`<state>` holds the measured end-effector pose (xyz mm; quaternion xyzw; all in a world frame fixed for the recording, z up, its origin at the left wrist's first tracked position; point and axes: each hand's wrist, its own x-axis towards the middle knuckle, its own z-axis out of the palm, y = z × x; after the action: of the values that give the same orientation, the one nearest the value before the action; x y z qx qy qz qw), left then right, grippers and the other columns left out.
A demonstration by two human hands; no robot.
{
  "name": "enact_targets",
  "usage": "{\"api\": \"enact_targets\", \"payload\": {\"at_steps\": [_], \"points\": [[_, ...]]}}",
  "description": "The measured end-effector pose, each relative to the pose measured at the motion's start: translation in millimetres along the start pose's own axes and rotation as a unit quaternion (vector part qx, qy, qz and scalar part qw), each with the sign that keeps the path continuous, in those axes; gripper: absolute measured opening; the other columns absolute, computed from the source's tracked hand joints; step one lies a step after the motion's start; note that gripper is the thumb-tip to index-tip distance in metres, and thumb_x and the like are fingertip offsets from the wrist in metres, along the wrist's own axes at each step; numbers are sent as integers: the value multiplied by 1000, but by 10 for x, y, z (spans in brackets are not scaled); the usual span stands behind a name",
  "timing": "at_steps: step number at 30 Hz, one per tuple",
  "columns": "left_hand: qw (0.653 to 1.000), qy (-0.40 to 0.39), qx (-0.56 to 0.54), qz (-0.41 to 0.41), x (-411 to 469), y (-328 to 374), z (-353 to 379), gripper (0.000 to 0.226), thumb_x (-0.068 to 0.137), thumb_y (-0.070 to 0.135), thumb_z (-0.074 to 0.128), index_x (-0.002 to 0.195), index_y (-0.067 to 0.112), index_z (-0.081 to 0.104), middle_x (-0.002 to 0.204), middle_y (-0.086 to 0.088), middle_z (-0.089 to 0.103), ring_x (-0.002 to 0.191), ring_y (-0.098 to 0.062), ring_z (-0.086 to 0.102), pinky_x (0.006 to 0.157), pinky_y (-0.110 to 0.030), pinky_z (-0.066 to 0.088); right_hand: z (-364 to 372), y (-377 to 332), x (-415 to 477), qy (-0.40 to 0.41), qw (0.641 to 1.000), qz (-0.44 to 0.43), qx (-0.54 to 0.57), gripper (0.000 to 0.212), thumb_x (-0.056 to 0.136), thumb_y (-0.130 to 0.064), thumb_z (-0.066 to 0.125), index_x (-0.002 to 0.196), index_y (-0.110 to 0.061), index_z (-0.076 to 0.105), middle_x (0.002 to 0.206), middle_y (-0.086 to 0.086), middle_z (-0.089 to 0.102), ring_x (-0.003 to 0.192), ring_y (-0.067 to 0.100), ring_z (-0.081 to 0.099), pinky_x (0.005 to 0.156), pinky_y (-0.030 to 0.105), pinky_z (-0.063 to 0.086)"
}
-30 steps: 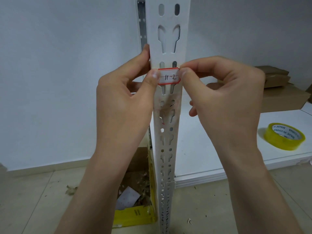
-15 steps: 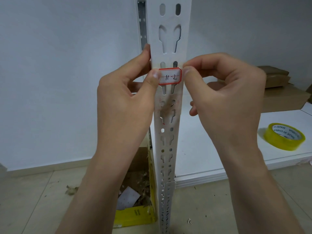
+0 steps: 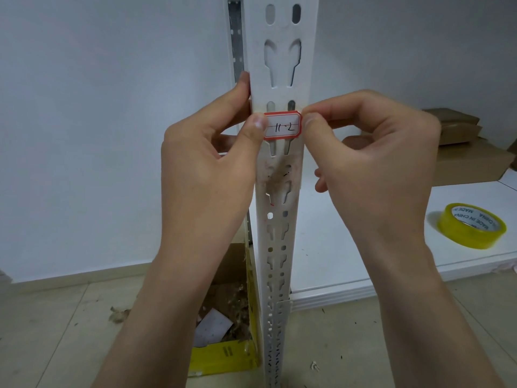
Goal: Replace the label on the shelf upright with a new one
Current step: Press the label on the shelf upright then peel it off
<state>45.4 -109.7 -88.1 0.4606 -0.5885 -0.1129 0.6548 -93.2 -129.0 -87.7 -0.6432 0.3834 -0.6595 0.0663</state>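
- Two hands on label [image 3: 282,126]: L hand [image 3: 207,175] thumb pins its left end, R hand [image 3: 372,169] pinches its right end.
- Label sits flat across upright [image 3: 279,65] face, long axis horiz., over slots; residue patch just below.
- Both hands equally near; next: press down L to R.

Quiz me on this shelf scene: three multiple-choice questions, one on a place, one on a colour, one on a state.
1. Where is the tape roll?
A. on the white shelf
B. on the floor
C. in the box

2. What colour is the label's border?
A. blue
B. red
C. green

3. How do the hands hold the label?
A. one hand only
B. neither touches it
C. left hand and right hand pinch its ends

Answers: 1 A, it lies on the shelf board at right. 2 B, a red rim frames the white field. 3 C, a thumb presses at each end against the upright.
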Motion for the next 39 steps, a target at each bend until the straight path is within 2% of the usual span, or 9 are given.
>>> {"api": "enact_targets", "payload": {"at_steps": [4, 10, 15, 21, 24, 29, 34, 37, 39], "points": [[1000, 3, 2, -2, -2, -6, 3, 42, 102, 20, 63, 144, 27, 60, 129, 18, 72, 98, 14, 70, 80, -10, 58, 12, 5, 0, 1, 1000, -11, -16, 8, 92, -27, 72, 91, -35, 72, 82, -23, 70, 49, 19, 65, 46, 31, 55], [1000, 2, 3, 1, 1, -4, 1, 42, 103, 19, 62, 144, 28, 60, 131, 18, 71, 106, 9, 70, 85, -14, 60, -37, 6, 14, -15, 1000, 25, 10, 11, 90, -23, 74, 84, -33, 73, 77, -20, 72, 46, 23, 63, 46, 38, 56], [1000, -3, 1, 3, 3, -2, -4, 42, 104, 18, 61, 145, 25, 60, 132, 15, 71, 111, 3, 71, 87, -19, 61, -28, 15, 12, -1, 1000, 12, 4, 13, 91, -23, 74, 85, -35, 72, 79, -21, 73, 46, 23, 64, 45, 39, 54], [1000, -1, 7, -1, -4, -9, -2, 42, 103, 21, 62, 144, 30, 60, 127, 23, 70, 95, 13, 70, 79, -9, 57, -16, 9, 4, -4, 1000, -2, -17, 9, 89, -25, 74, 87, -33, 76, 80, -21, 73, 44, 22, 61, 46, 38, 54], [1000, 1, 8, 3, 2, -14, -1, 42, 103, 20, 62, 144, 30, 60, 122, 28, 69, 92, 14, 69, 79, -11, 58, -42, -10, 15, -26, 999, 43, 10, 13, 88, -22, 75, 81, -33, 76, 74, -20, 72, 44, 23, 63, 47, 36, 56], [1000, 0, 8, 5, 0, -8, 4, 41, 103, 19, 61, 143, 30, 60, 120, 31, 67, 103, 15, 68, 81, -10, 57, -41, -13, 12, -2, 999, 42, 21, 14, 89, -22, 75, 83, -34, 74, 75, -21, 74, 44, 24, 63, 47, 37, 56], [1000, 1, 7, 5, 2, -13, 5, 42, 103, 19, 62, 143, 30, 60, 120, 30, 68, 94, 17, 68, 78, -9, 56, -16, -15, -3, 4, 1000, 18, -4, 9, 90, -26, 75, 89, -35, 76, 76, -24, 71, 45, 24, 62, 45, 38, 53], [1000, -1, 9, 9, -5, -9, 2, 42, 104, 19, 61, 144, 29, 60, 127, 25, 69, 104, 13, 69, 84, -14, 59, -8, -30, 2, 0, 1000, 15, -11, 9, 90, -26, 75, 89, -34, 76, 77, -24, 70, 45, 23, 62, 44, 34, 53], [1000, -1, 10, 10, -5, -6, 3, 42, 104, 18, 60, 145, 28, 59, 130, 22, 70, 110, 9, 69, 87, -17, 60, -25, -34, 14, -14, 999, 44, 1, 13, 89, -24, 76, 83, -35, 75, 72, -23, 70, 44, 24, 62, 46, 35, 55]]}}
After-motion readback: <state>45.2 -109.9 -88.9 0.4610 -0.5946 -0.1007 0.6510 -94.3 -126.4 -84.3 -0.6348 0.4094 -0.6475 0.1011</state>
